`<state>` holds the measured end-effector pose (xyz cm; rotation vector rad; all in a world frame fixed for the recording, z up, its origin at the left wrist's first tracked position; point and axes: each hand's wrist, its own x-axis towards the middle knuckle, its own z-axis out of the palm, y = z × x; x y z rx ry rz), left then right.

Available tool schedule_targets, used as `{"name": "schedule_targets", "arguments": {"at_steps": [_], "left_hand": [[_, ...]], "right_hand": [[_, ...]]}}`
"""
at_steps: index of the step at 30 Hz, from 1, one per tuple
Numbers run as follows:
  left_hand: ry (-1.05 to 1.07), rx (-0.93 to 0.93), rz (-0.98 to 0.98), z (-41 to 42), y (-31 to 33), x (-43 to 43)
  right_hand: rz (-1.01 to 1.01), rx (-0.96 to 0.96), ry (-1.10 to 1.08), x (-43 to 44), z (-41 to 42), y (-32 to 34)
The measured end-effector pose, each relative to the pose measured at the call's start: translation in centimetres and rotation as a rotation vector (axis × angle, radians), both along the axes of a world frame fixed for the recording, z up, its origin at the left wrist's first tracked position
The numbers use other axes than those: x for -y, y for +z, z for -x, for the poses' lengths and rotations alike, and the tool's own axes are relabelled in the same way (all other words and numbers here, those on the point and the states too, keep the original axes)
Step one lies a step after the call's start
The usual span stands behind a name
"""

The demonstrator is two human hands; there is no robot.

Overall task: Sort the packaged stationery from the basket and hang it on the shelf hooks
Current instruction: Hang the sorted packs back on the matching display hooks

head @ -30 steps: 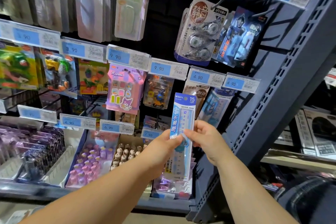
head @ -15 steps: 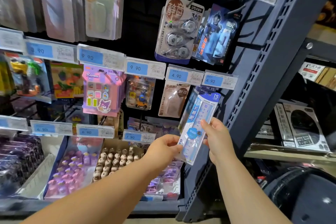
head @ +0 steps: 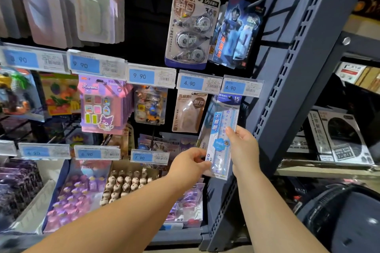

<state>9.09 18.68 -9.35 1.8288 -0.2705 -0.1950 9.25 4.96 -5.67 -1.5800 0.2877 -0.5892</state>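
Observation:
A packaged 15 cm ruler (head: 221,129) in a clear sleeve with a blue header stands nearly upright at the right end of the shelf display, its top tucked just under a 4.90 price tag (head: 240,87). My right hand (head: 243,148) pinches its right edge at mid height. My left hand (head: 190,162) pinches its lower left corner. The hook behind the header is hidden by the tag. More of the same rulers hang behind it.
Correction tape packs (head: 190,26) and a blue figure pack (head: 236,31) hang above. A beige tape pack (head: 188,111) hangs left of the ruler. The blue slotted upright (head: 287,88) stands right beside it. A dark basket (head: 345,217) sits at lower right. Eraser trays (head: 123,185) lie below.
Both hands carried the ruler up and to the right, from the middle of the display to under the right 4.90 tag. The camera moved closer to the shelf.

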Motion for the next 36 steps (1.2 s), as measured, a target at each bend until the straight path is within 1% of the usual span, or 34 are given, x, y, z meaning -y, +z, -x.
{"name": "schedule_targets", "arguments": {"at_steps": [9,13,15,17,19,20,23,25,27,30,33,36], "left_hand": [[0.018,0.069,-0.232,-0.7,0.1,-0.4],[-0.005,0.049,-0.268,0.5,-1.0,-2.6],[-0.02,0.025,-0.237,1.1,-1.8,-4.3],[-0.03,0.003,-0.215,1.7,-2.3,-6.4],[-0.026,-0.007,-0.237,2.3,-3.2,-9.3],[-0.017,-0.021,-0.251,2.9,-3.8,-11.1],[0.04,-0.045,-0.364,4.2,-6.9,-17.1],[0.115,-0.076,-0.475,5.4,-9.5,-21.9],[0.181,-0.119,-0.592,7.0,-12.0,-26.4],[0.23,-0.276,-0.714,10.9,-16.3,-32.5],[0.286,-0.477,-0.759,15.0,-21.0,-36.8],[0.292,-0.664,-0.834,18.6,-24.5,-39.9]], "right_hand": [[0.096,-0.126,-0.244,0.5,-1.9,-1.1],[0.356,-0.242,-0.316,0.2,-0.4,-1.4],[0.427,-0.247,-0.34,-0.2,0.2,-1.2],[0.473,-0.216,-0.303,-0.8,0.7,-0.7],[0.549,-0.158,-0.186,-2.4,1.2,-0.1],[0.612,-0.14,-0.09,-3.6,1.6,-0.1],[0.879,-0.16,0.223,-8.1,2.7,-1.1],[1.047,-0.227,0.436,-11.8,3.2,-3.0],[1.203,-0.35,0.646,-15.0,4.0,-5.3],[1.409,-0.524,0.965,-20.0,5.6,-10.2],[1.445,-0.627,1.197,-24.8,6.8,-15.2],[1.325,-0.724,1.32,-30.6,7.8,-20.2]]}}
